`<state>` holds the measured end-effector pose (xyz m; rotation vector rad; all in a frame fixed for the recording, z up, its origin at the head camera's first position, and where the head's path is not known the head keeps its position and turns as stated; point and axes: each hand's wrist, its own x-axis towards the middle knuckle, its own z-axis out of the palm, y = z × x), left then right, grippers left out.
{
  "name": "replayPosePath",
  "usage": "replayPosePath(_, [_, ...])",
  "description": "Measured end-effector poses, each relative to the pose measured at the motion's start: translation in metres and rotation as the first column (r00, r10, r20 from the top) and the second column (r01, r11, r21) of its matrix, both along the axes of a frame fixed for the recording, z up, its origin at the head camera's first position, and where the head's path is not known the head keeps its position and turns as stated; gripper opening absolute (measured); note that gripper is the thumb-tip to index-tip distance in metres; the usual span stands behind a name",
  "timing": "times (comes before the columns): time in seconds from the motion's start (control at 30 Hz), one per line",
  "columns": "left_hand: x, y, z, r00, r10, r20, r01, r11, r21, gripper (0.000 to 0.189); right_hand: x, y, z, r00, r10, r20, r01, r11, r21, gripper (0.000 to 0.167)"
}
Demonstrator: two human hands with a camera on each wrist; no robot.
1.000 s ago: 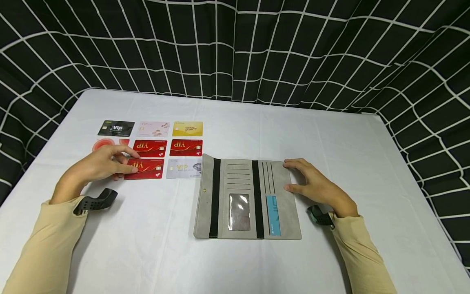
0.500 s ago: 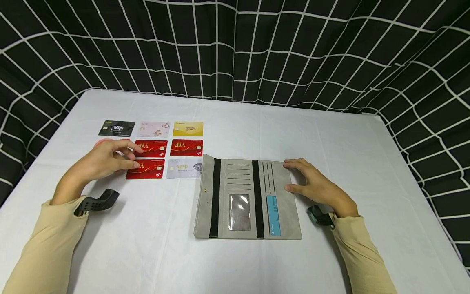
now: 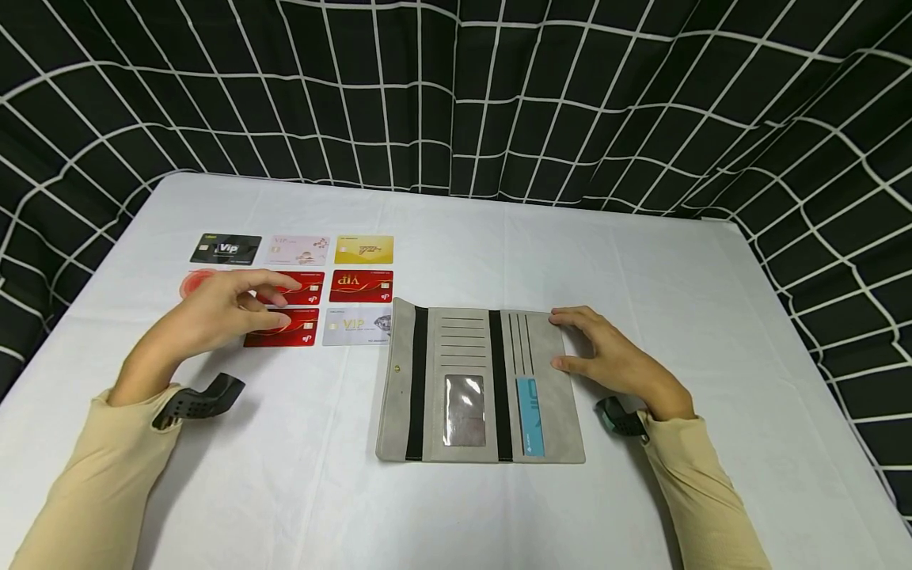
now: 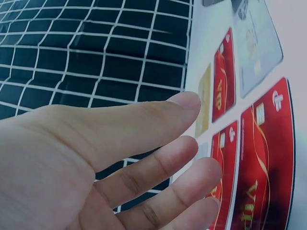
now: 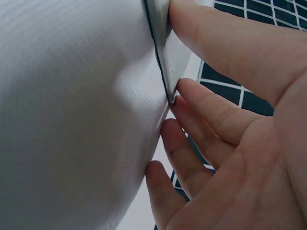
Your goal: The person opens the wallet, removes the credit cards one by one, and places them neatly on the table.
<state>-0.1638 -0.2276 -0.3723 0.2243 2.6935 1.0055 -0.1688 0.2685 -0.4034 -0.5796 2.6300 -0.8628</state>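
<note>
My left hand (image 3: pixel 221 313) hovers over the left part of the laid-out cards, fingers loosely bent, with nothing held between thumb and fingers. Below its fingertips lie a red VIP card (image 3: pixel 299 334) and a second red VIP card (image 3: pixel 312 291), both partly covered by the hand. In the left wrist view the nearest red card (image 4: pixel 276 139) lies flat beyond the fingertips. A grey wallet (image 3: pixel 566 427) is spread open at the centre, a blue card (image 3: pixel 530 416) tucked in one slot. My right hand (image 3: pixel 613 360) touches the wallet's right edge with relaxed thumb and fingers.
Around the left hand are a black card (image 3: pixel 214 249), a pink card (image 3: pixel 285 252), a gold card (image 3: pixel 356 253), another red card (image 3: pixel 374 286), a silver card (image 3: pixel 349 328) and a partly hidden card with red circles (image 3: pixel 192 281). A black gridded curtain (image 3: pixel 456 95) borders the white table (image 3: pixel 641 261).
My left hand has shifted right across the red cards, its fingertips now further over them; more of the red-circled card shows again. The right hand and wallet have stayed put.
</note>
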Motion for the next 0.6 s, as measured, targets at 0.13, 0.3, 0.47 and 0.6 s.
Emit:
replayPosePath(0.13, [0.001, 0.006, 0.002, 1.000, -0.015, -0.012, 0.015, 1.000, 0.009, 0.046, 0.000, 0.000, 0.000, 1.000, -0.002, -0.001, 0.002, 1.000, 0.003, 0.062])
replayPosePath(0.3, [0.002, 0.017, 0.002, 0.999, -0.040, -0.035, 0.041, 0.999, 0.025, 0.044, 0.000, 0.000, -0.001, 1.000, -0.001, -0.008, 0.001, 1.000, 0.001, 0.062])
replayPosePath(0.47, [0.004, 0.032, 0.003, 0.998, -0.059, -0.028, 0.061, 0.996, 0.062, 0.043, -0.001, -0.001, -0.002, 1.000, 0.001, -0.020, -0.001, 1.000, -0.005, 0.061])
replayPosePath(0.6, [0.004, 0.044, 0.007, 0.997, -0.081, -0.004, 0.081, 0.993, 0.091, 0.043, 0.000, -0.001, -0.002, 1.000, 0.003, -0.026, -0.003, 1.000, -0.006, 0.061])
